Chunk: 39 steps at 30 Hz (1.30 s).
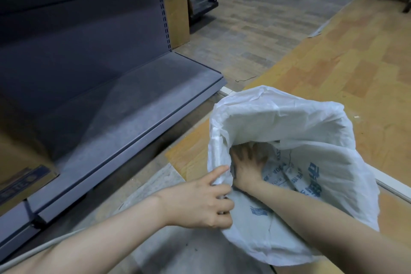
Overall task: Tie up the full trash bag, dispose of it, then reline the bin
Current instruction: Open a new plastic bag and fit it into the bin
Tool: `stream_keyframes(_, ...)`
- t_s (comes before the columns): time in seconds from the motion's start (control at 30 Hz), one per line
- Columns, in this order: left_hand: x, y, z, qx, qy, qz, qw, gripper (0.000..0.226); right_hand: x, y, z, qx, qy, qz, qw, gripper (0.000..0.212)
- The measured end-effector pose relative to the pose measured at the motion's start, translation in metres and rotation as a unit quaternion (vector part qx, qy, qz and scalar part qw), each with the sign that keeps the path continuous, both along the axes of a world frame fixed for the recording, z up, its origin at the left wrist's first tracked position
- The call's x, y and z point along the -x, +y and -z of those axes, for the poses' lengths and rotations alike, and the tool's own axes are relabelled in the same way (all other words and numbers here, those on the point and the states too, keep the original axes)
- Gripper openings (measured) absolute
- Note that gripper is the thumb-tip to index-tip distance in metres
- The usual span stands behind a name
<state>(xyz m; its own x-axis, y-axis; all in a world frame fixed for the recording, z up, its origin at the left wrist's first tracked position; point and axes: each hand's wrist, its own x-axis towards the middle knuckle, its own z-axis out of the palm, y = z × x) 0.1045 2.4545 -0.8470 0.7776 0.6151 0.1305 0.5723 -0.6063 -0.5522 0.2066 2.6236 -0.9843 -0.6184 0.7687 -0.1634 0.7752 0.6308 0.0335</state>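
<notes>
A white plastic trash bag (pixel 278 118) with blue print stands open at the lower right, its mouth spread wide. It covers whatever it hangs on, so no bin shows. My left hand (pixel 200 202) grips the bag's near left rim, the index finger stretched along the edge and the other fingers curled round the plastic. My right hand (pixel 246 162) reaches down inside the bag with fingers spread, pressing the plastic against the left inner wall.
A grey metal shelf unit (pixel 111 107) with a low base shelf runs along the left. Cardboard boxes sit at far left (pixel 20 173) and behind the shelf end (pixel 176 18). A platform cart (pixel 202 4) stands at the back. A white floor strip (pixel 391 187) lies to the right.
</notes>
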Motion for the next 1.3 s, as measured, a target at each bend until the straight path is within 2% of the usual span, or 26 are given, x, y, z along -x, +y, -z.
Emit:
stream_keyframes(0.07,0.002,0.0,-0.001,0.004,-0.004,-0.004,1.0,0.021,-0.009,0.013,-0.003,0.011,-0.041,-0.007,0.999,0.092)
stream_keyframes(0.13,0.003,0.001,-0.004,0.006,-0.004,-0.012,1.0,0.023,-0.012,0.024,-0.007,0.003,-0.102,-0.021,0.995,0.116)
stream_keyframes(0.2,0.003,0.003,-0.006,0.004,-0.006,-0.017,1.0,0.024,-0.011,0.034,-0.01,0.0,-0.146,-0.036,0.989,0.129)
stream_keyframes(0.3,0.004,0.003,-0.005,0.009,-0.007,-0.016,1.0,0.025,-0.008,0.037,-0.017,-0.019,-0.181,-0.059,0.982,0.131)
stream_keyframes(0.4,0.005,0.003,-0.003,0.002,-0.006,-0.019,1.0,0.036,-0.002,0.027,-0.031,-0.013,-0.188,-0.054,0.981,0.115)
stream_keyframes(0.5,0.004,0.006,-0.002,-0.009,-0.012,-0.018,1.0,0.037,0.001,0.013,-0.036,0.016,-0.196,0.005,0.98,0.103)
stream_keyframes(0.6,0.003,0.007,-0.002,0.004,-0.017,-0.007,1.0,0.029,-0.017,0.021,-0.025,0.07,-0.195,0.074,0.975,0.105)
stream_keyframes(0.67,0.006,0.007,-0.003,0.006,-0.021,-0.007,1.0,0.034,-0.034,0.035,-0.019,0.066,-0.156,0.089,0.982,0.099)
stream_keyframes(0.7,0.008,0.007,-0.003,0.009,-0.021,-0.009,1.0,0.033,-0.042,0.043,-0.018,0.07,-0.132,0.084,0.985,0.101)
stream_keyframes(0.8,0.008,0.005,-0.003,0.01,-0.026,-0.015,0.999,0.032,-0.051,0.058,-0.019,0.077,-0.147,0.035,0.986,0.136)
stream_keyframes(0.93,0.003,0.009,-0.002,0.006,-0.029,-0.017,0.999,0.038,-0.049,0.062,-0.017,0.049,-0.145,0.018,0.988,0.135)
stream_keyframes(1.07,0.005,0.01,0.0,-0.001,-0.022,-0.014,1.0,0.038,-0.045,0.065,-0.026,0.069,-0.199,0.01,0.978,0.149)
stream_keyframes(1.13,0.005,0.009,0.001,0.002,-0.022,-0.013,1.0,0.03,-0.039,0.064,-0.035,0.109,-0.202,0.018,0.973,0.145)
stream_keyframes(1.2,0.004,0.011,-0.001,-0.001,-0.026,-0.013,1.0,0.021,-0.033,0.059,-0.051,0.141,-0.196,0.017,0.97,0.131)
stream_keyframes(1.3,-0.001,0.012,-0.007,-0.005,-0.034,-0.025,0.999,0.022,-0.03,0.039,-0.099,0.135,-0.164,-0.039,0.976,0.075)
